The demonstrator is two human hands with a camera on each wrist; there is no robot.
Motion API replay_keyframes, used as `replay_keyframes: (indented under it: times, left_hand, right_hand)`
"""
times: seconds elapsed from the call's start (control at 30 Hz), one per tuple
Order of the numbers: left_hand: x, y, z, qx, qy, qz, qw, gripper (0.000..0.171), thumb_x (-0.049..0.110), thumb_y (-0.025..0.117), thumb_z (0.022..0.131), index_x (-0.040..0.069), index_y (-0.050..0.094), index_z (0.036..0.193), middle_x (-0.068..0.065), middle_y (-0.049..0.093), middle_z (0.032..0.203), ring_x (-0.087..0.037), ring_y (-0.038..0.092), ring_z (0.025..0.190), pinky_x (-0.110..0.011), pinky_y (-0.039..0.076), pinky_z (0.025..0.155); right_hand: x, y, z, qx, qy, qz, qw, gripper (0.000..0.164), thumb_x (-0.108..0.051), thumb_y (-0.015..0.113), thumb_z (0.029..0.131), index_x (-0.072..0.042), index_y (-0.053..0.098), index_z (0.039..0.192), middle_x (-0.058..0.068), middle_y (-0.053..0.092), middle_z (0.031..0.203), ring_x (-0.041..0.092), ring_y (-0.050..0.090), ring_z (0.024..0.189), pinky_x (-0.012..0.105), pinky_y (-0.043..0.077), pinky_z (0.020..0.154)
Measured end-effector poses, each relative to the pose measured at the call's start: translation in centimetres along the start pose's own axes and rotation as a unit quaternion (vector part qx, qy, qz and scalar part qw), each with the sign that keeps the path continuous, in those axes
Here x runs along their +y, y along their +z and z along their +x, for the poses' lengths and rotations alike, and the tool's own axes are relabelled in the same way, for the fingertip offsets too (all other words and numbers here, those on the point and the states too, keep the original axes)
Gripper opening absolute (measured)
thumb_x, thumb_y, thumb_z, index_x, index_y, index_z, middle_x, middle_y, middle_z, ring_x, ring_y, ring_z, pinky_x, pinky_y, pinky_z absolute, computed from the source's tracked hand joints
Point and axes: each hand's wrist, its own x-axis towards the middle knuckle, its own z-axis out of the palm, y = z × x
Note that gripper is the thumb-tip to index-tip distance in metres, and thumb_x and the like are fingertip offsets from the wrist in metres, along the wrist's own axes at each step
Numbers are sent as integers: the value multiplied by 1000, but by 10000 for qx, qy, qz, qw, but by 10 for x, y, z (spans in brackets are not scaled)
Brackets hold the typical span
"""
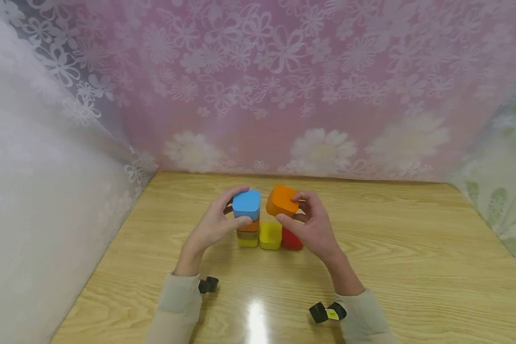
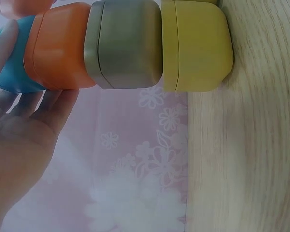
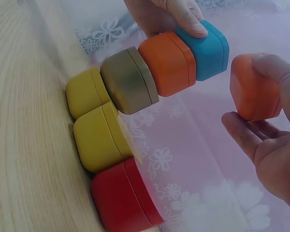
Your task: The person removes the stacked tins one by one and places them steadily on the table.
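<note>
Four small rounded-square lidded boxes form an upright stack: yellow (image 2: 203,46) at the bottom, then olive-gold (image 2: 128,46), orange (image 2: 60,46) and blue (image 1: 247,201) on top. My left hand (image 1: 210,223) grips the blue box, thumb on the near side and fingers behind. To the right of the stack's top, my right hand (image 1: 316,228) holds another orange box (image 1: 282,200) in the air, slightly tilted, between thumb and fingers. Beside the stack on the table stand a second yellow box (image 1: 270,235) and a red box (image 3: 123,198), the red partly hidden by my right hand in the head view.
A wood-grain table (image 1: 413,248) lies under everything. Behind it hangs a pink flowered cloth (image 1: 258,95), with a pale sheet (image 1: 47,167) at the left and another patterned sheet (image 1: 505,191) at the right. Small black devices (image 1: 327,313) sit at both wrists.
</note>
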Motion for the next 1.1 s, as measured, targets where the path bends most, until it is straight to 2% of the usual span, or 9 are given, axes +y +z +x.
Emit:
replay_keyframes:
  times: [0.3, 0.4, 0.53, 0.63, 0.87, 1.1]
  left_hand:
    - [-1, -2, -4, -15, 14, 74, 10000, 69, 13, 76, 89, 10, 41, 149, -7, 44, 148, -28, 47, 129, -51, 40, 109]
    - [-1, -3, -4, -25, 50, 90, 9999, 69, 13, 76, 89, 10, 41, 149, -7, 44, 148, -28, 47, 129, -51, 40, 109]
    - [-1, -2, -4, -46, 91, 88, 9999, 68, 13, 76, 89, 14, 42, 149, -7, 44, 148, -28, 47, 129, -51, 40, 108]
    - [-2, -2, -4, -57, 100, 103, 9999, 68, 13, 76, 89, 17, 42, 148, -6, 44, 148, -27, 47, 129, -51, 40, 108]
    - [-3, -1, -4, -73, 77, 181, 9998, 69, 14, 75, 90, 16, 41, 150, -6, 42, 149, -27, 47, 129, -52, 40, 107]
    - [-4, -1, -3, -84, 52, 150, 9998, 69, 13, 74, 90, 11, 39, 150, -7, 42, 150, -28, 46, 129, -53, 40, 107]
  right_hand:
    - [0, -1, 1, 6, 201, -165, 9997, 46, 4, 72, 86, 2, 40, 120, 14, 48, 126, 21, 59, 109, 27, 56, 86]
    - [0, -3, 2, 6, 305, -205, 9993, 53, 1, 73, 87, 1, 40, 129, 13, 47, 131, 24, 58, 110, 27, 56, 85]
    - [-1, -5, 2, -48, 480, -370, 9982, 68, -3, 76, 86, -6, 40, 144, 10, 47, 138, 27, 58, 112, 28, 56, 85]
    - [-3, -8, 2, -153, 598, -464, 9970, 74, -5, 77, 86, -10, 37, 150, 9, 46, 142, 29, 58, 113, 28, 56, 86]
    - [3, -15, 0, -207, 746, -458, 9959, 71, -5, 77, 86, -6, 41, 146, 11, 47, 140, 31, 58, 114, 27, 57, 84]
    - [6, -24, 0, -279, 614, -1214, 9903, 68, -12, 80, 84, -9, 47, 143, 9, 54, 134, 25, 56, 112, 21, 51, 91]
